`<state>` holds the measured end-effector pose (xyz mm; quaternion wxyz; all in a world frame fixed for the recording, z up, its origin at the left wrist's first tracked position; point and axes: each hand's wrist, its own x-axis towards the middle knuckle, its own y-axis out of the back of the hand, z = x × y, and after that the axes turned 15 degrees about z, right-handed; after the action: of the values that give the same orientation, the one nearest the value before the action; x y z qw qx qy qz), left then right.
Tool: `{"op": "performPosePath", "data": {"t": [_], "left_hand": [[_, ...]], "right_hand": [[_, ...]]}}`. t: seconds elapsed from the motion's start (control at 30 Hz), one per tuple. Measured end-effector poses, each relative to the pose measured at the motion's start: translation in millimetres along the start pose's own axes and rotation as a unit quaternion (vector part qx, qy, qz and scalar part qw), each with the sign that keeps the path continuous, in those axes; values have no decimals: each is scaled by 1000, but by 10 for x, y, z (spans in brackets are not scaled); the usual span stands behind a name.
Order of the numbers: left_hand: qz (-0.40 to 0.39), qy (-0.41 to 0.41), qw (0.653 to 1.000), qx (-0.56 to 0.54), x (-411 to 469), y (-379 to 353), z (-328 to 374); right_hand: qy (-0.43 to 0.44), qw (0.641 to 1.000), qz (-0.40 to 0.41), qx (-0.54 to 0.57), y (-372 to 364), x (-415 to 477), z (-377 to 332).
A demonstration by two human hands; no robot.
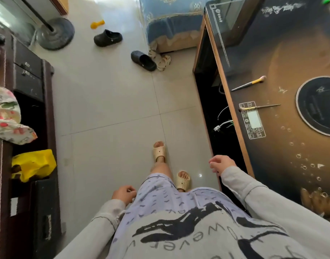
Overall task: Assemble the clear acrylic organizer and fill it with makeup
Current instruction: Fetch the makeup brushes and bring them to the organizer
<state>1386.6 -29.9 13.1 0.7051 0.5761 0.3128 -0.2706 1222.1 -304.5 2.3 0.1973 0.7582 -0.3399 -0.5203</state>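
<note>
Both hang idle, fingers loosely curled on nothing: left grip (123, 195) by the thigh, right grip (221, 163) beside the tabletop (284, 156) edge. No acrylic organizer shows. A pink-tipped brush (249, 83) and a thin brush (259, 107) lie beyond the right grip, well apart from it. They look light and apt to roll on the glossy top, so pinch mid-handle. Tiled floor (113, 109) underfoot

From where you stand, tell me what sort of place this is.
Most likely a room in someone's home. Dark clogs lie loose on the tiled floor, a blue patterned cover drapes a piece of furniture, and two makeup brushes rest on a glass-topped table.
</note>
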Motion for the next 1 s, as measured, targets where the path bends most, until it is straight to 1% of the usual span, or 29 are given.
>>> {"op": "performPosePath", "data": {"t": [0.1,0.27,0.4,0.47,0.57,0.6,0.67,0.73,0.8,0.9,1.0], "left_hand": [[3,-30,1000,4,301,213,459],[-19,-130,989,75,844,659,1428],[-43,-228,963,137,1188,967,2319],[-61,-264,948,165,1294,1065,2698],[-74,-320,913,241,1421,1071,3169],[-75,-332,904,259,1437,1080,3283],[-80,-352,887,289,1484,1051,3500],[-90,-356,878,306,1503,993,3656],[-99,-356,869,327,1497,906,3731],[-117,-353,848,378,1457,757,3806],[-117,-359,826,418,1387,631,3875]], "right_hand": [[-46,998,23,28,18,199,-117],[-147,982,75,89,13,392,-249],[-236,957,106,129,-61,368,-335],[-275,943,106,151,-143,301,-380],[-329,923,104,169,-231,173,-441],[-341,918,104,173,-262,131,-468],[-375,896,109,211,-309,62,-501],[-407,874,117,240,-353,10,-509],[-428,859,121,252,-390,-16,-512],[-446,844,122,272,-394,25,-481],[-452,836,115,290,-320,149,-410]]}}
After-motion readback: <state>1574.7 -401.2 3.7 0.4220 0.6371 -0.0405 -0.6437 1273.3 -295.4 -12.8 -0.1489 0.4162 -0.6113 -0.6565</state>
